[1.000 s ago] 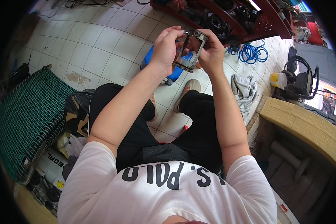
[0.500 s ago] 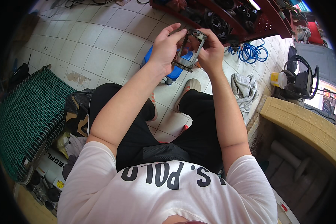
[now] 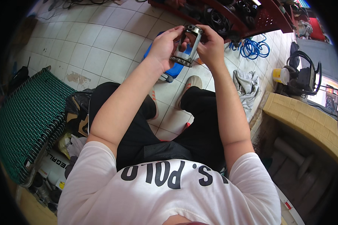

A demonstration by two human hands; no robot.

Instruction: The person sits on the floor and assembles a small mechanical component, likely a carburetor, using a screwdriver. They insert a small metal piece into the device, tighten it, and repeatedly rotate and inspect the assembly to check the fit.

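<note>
Both hands are up in front of me, and between them sits a cylindrical metal cage-like part (image 3: 187,45), dark rings at each end joined by bars, with open windows through the side. My left hand (image 3: 164,47) is wrapped on its left side, fingers curled round the upper ring and thumb down by the lower one, closed firmly on it. My right hand (image 3: 211,48) is clamped on the opposite side, fingertips pressing at the top ring. The part is tilted, top end leaning away to the right, held in the air above the tiled floor (image 3: 97,45).

Directly below the hands there's a blue plastic container (image 3: 175,70) on the tiles, just beside my shoes (image 3: 190,83). Off to the right lies a crumpled grey rag (image 3: 246,85), and beyond it a coil of blue hose (image 3: 253,48) near a dark red shelf (image 3: 266,17) loaded with metal parts. On my left, a green woven mat (image 3: 24,120) leans at the edge.
</note>
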